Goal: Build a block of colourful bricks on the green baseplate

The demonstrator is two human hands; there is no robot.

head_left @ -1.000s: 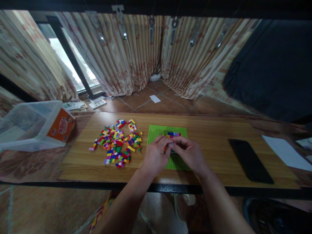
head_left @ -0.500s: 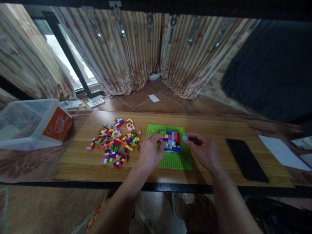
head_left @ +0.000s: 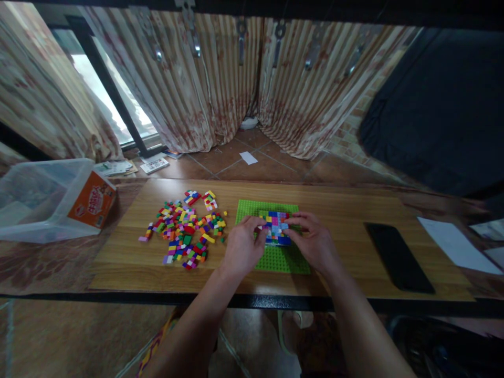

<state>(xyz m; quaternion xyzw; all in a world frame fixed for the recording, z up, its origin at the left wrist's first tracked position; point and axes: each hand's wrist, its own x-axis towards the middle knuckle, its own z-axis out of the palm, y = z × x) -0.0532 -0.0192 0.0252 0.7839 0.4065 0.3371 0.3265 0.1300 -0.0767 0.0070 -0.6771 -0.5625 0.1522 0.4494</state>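
A green studded baseplate point(head_left: 279, 262) lies on the wooden board, and on it sits a flat block of multicoloured toy bricks point(head_left: 272, 216). My left hand point(head_left: 244, 242) is closed at the block's left side, thumb and forefinger on its edge; the fingertips partly hide that corner. My right hand point(head_left: 315, 240) reaches over the block's right side, pinching a small light blue brick point(head_left: 284, 226) between thumb and forefinger. The brick is over the block's top; whether it touches the studs I cannot tell. The right fingers cover part of the block's red edge.
Loose coloured bricks point(head_left: 185, 228) are heaped left of the baseplate. A clear plastic bin point(head_left: 47, 168) with an orange label stands at the far left. A black phone-like slab point(head_left: 399, 257) and a white paper sheet point(head_left: 457, 244) lie to the right. The table's dark edge point(head_left: 275, 302) runs beneath my forearms.
My right hand has moved left with the light blue brick, from beside the baseplate's right edge to over the block. My left hand has barely moved.
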